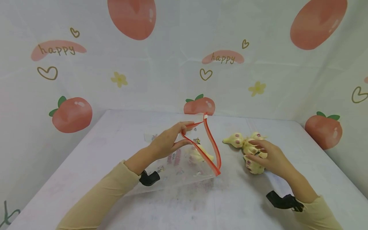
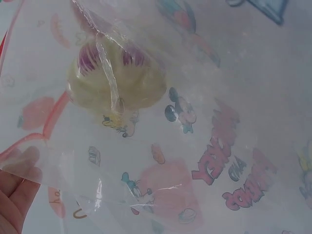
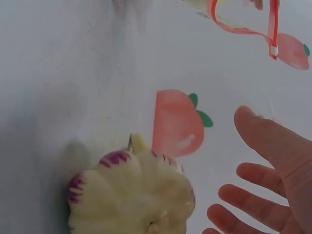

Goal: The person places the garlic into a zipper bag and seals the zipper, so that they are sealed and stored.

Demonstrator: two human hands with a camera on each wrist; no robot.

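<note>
My left hand [image 1: 166,140] pinches the rim of a clear zip bag [image 1: 161,169] with a red zip edge, holding its mouth apart toward the right. One garlic bulb [image 2: 117,73] lies inside the bag, seen through the printed plastic in the left wrist view. To the right, my right hand [image 1: 271,156] hovers over a cluster of several garlic bulbs [image 1: 234,140], fingers spread and partly covering them. In the right wrist view a pale, purple-streaked garlic bulb [image 3: 131,195] sits beside the loosely spread fingers [image 3: 256,207], with a gap between.
The bag's white zip slider [image 1: 205,117] is at the top of its mouth. A white cloth covers the table [image 1: 230,204]. Behind it hangs a white backdrop [image 1: 161,89] with printed fruit and lettering. Black wrist mounts [image 1: 284,202] sit at both sleeves.
</note>
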